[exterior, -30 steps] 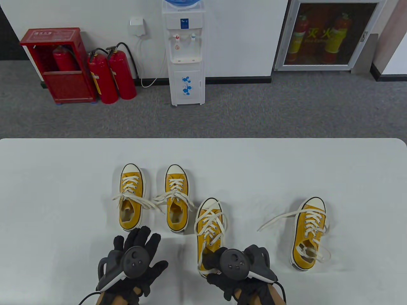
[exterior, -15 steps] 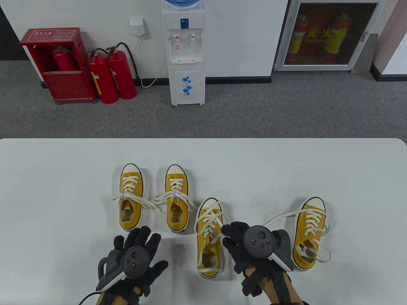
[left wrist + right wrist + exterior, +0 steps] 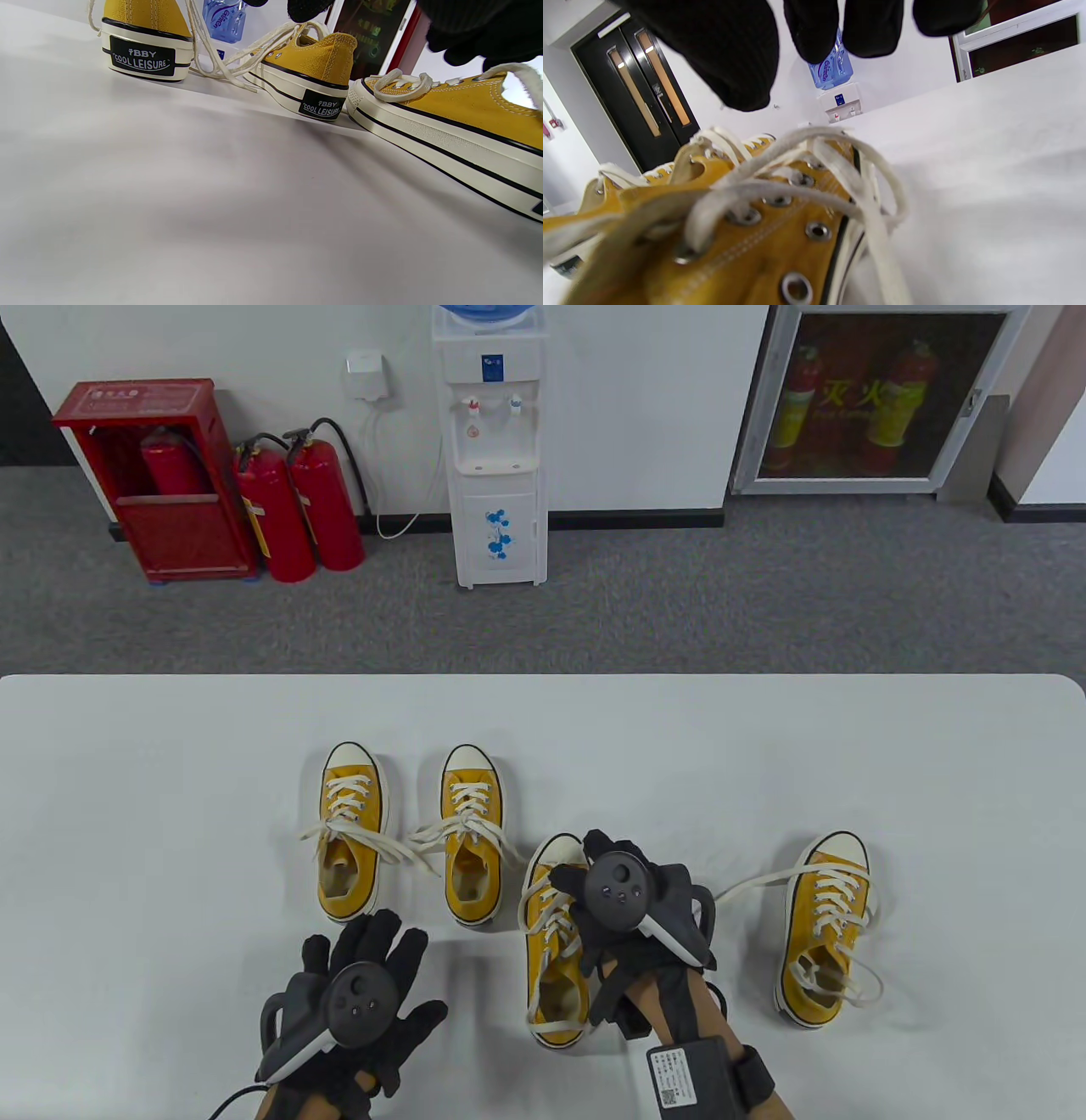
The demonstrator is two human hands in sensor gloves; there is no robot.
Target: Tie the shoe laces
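**Two shoes tied, third under the hand, fourth waiting**

Moved since 1.0 s ago: right hand (image 3: 624,899), up from the heel of the third shoe (image 3: 556,950), out toward the fourth shoe (image 3: 827,929), now back over the third shoe's upper lacing. Left hand (image 3: 361,993) unchanged, flat on the table (image 3: 127,814), fingers spread, holding nothing. Right fingers (image 3: 742,55) apart above the loose laces (image 3: 814,169) in the right wrist view; no lace pinched as far as visible.

Done, judging by lace lie: the two left shoes (image 3: 349,831) (image 3: 471,836) appear to carry bows. Left: third shoe, laces draped slack, no knot seen; fourth shoe, one lace trailing across the table, untied. Roughly half complete.
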